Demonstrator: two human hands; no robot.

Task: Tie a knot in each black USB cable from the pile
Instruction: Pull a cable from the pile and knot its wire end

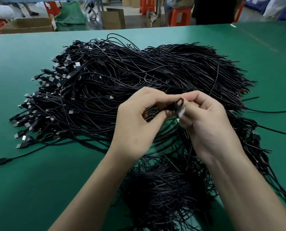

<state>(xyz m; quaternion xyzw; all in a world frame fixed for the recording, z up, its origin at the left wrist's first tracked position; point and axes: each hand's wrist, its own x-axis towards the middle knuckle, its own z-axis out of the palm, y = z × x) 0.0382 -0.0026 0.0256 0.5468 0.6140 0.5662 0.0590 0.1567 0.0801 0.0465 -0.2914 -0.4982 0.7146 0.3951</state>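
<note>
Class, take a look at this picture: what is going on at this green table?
A person holds one black USB cable between both hands, the left hand and the right hand pinching it above the big pile of cables on the green table. A small loop shows between the two hands, so a knot is being formed; whether it is tight cannot be told. A second heap of cables lies nearer the person.

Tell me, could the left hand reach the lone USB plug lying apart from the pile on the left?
Probably yes, once freed: only green table and flat stray cables lie between the left hand and the lone plug, but its fingers pinch the looped cable.
</note>
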